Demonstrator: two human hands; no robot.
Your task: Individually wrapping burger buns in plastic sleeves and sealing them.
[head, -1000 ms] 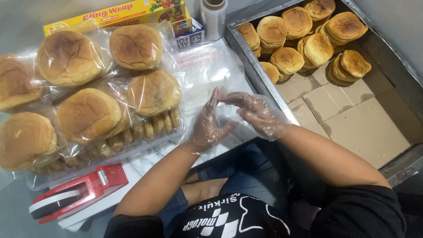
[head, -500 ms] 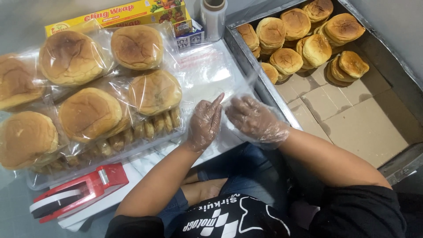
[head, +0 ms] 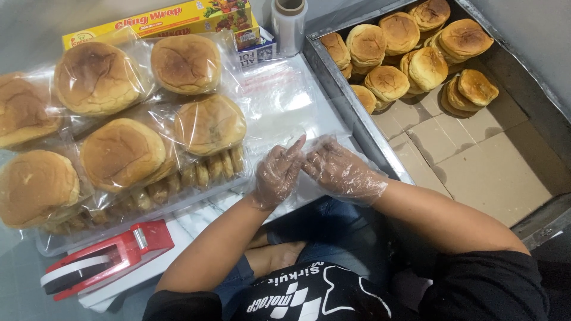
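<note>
A clear plastic bag (head: 279, 104) lies flat on the worktop (head: 18, 273), and it serves here as the landmark. Both hands, in thin clear gloves, meet at the bag's near edge. The left hand (head: 278, 173) has its fingers straight and pressed toward the right hand (head: 338, 169), whose fingers curl loosely; whether either grip pinches the film cannot be told, since film and gloves are equally transparent.

Left of the bag sit wrapped buns (head: 122, 134), large round brown ones sealed in plastic, stacked over a layer of smaller pieces. Beyond the bag, at its far edge, stand a yellow box of cling film (head: 160, 21) and an upright roll of clear film (head: 288, 24). Right of the bag is a metal tray (head: 351, 113) lined with cardboard, with unwrapped buns (head: 416, 50) piled at its far end. Near and left of the bag lies a red tape dispenser (head: 104, 261).
</note>
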